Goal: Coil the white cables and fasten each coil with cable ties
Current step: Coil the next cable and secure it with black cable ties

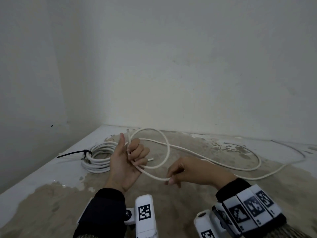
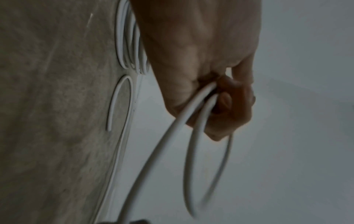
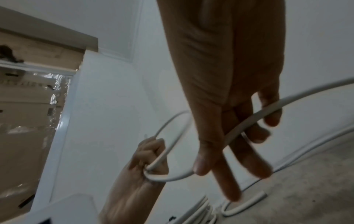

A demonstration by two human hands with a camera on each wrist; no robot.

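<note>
White round cable (image 1: pixel 214 162) runs loose across the worn beige tabletop (image 1: pixel 171 203) from about two o'clock toward the hands. The left hand (image 1: pixel 127 162) curls its fingers round the first loop, thumb up. The right hand (image 1: pixel 193 170), at three o'clock of it and nearer the slack, pinches the strand. A finished white coil (image 1: pixel 97 158) with a black cable tie (image 1: pixel 72 154) lies at ten o'clock. The next loop likely swings leftward.
</note>
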